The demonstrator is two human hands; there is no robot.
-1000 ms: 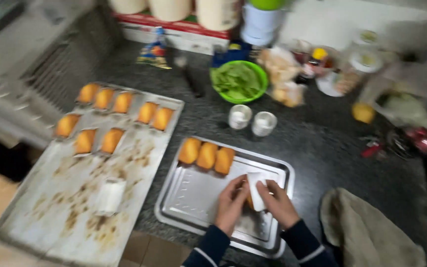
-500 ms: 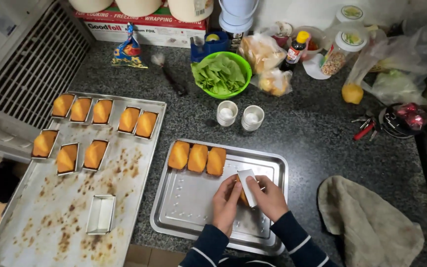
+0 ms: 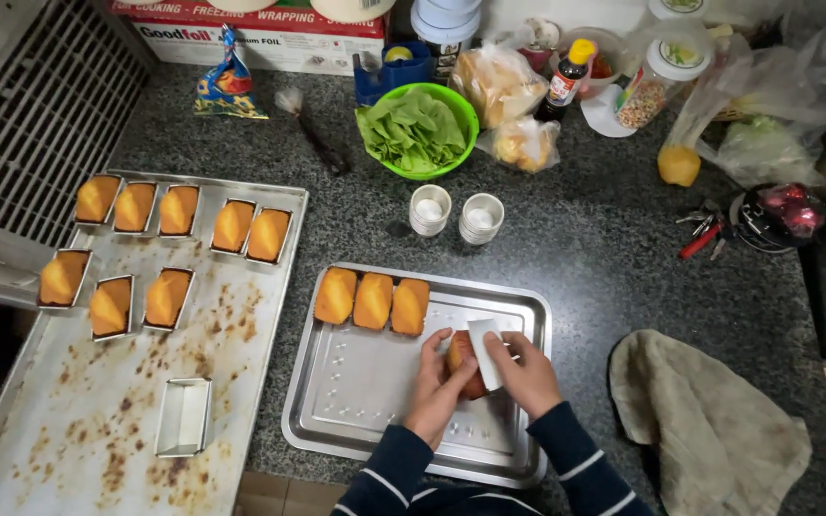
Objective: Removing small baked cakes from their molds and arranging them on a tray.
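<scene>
My left hand (image 3: 435, 387) wraps around a small golden loaf cake (image 3: 464, 361) over the shiny steel tray (image 3: 356, 401). My right hand (image 3: 526, 375) grips the small metal loaf tin (image 3: 485, 352) that sits against that cake. Three bare loaf cakes (image 3: 372, 300) lie side by side at the tray's far left corner. On the big stained baking sheet (image 3: 97, 430) at the left stand several cakes in tins (image 3: 179, 210), and one empty tin (image 3: 184, 417) lies nearer me.
Two white cups (image 3: 455, 212) stand just beyond the tray. A green bowl of leaves (image 3: 417, 130), bagged food, bottles and jars crowd the back of the dark granite counter (image 3: 604, 248). A crumpled grey cloth (image 3: 709, 425) lies at the right. Keys (image 3: 705, 234) lie further back.
The view has shifted and steadied. My hands stay on the tray, now drawing the tin off the cake so more of the cake shows.
</scene>
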